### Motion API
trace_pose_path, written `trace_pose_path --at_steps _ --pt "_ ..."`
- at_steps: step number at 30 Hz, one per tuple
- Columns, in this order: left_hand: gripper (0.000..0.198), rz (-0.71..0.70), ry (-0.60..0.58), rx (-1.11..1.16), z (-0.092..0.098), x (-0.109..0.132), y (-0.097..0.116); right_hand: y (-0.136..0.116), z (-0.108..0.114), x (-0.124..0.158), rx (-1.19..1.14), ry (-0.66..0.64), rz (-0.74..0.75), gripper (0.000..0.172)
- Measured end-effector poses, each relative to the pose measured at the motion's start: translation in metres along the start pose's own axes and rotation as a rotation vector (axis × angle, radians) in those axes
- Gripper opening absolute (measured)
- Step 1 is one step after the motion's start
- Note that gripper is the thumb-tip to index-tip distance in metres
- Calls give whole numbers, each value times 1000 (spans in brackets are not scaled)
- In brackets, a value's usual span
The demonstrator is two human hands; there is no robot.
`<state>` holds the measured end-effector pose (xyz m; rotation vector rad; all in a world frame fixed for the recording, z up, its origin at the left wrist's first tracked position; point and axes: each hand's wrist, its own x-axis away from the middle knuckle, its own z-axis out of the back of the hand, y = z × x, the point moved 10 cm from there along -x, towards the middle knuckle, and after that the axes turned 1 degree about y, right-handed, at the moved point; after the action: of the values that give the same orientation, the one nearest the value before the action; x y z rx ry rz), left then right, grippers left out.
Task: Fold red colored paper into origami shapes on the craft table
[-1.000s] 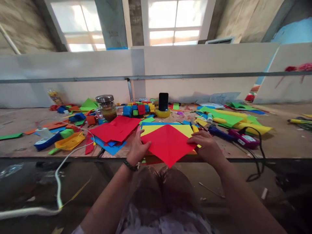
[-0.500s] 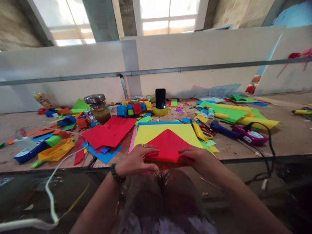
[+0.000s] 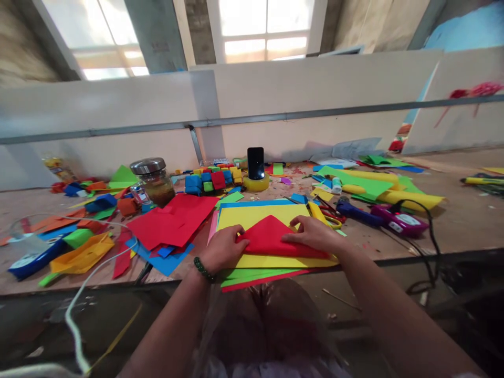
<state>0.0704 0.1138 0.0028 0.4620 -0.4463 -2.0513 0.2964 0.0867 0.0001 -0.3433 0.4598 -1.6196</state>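
Observation:
A red sheet of paper (image 3: 268, 239), folded into a flat triangle with its point away from me, lies on a yellow sheet (image 3: 232, 216). At its left corner, my left hand (image 3: 225, 249), with a green bead bracelet at the wrist, is closed with thumb and fingers on the paper. My right hand (image 3: 317, 234) has curled fingers closed on the triangle's right side. Beneath the yellow sheet, green paper (image 3: 246, 275) and a red edge stick out toward me at the table's front.
Loose red sheets (image 3: 171, 220) and a lidded glass jar (image 3: 151, 184) stand to the left. A phone (image 3: 255, 163) rests upright in a yellow tape roll (image 3: 255, 182). Yellow-handled scissors (image 3: 318, 212) and a purple corded device (image 3: 399, 220) lie right. A white cord (image 3: 76, 299) hangs at left.
The folded red paper has moved away from the table edge onto the yellow sheet, uncovering the green and red sheets in front. My hands now grip its sides with more curled fingers.

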Motion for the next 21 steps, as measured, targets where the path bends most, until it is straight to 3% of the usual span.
trace_pose_path --at_steps 4,6,12,14,17,21 --pt "21 8 -16 -2 -1 5 -1 -11 -9 -2 -116 -123 81 46" --pt "25 4 -20 13 1 10 1 -22 -8 6 -227 -154 127 44" --pt "75 -114 217 63 46 33 40 -69 19 52 -414 -111 330 35" --pt "66 -162 131 189 46 39 56 -82 21 70 -401 -143 360 32" --pt "28 -154 -74 412 33 47 70 -94 21 91 -352 -158 379 29" --pt "31 -90 -134 531 26 59 73 -99 23 104 -381 -134 345 20"
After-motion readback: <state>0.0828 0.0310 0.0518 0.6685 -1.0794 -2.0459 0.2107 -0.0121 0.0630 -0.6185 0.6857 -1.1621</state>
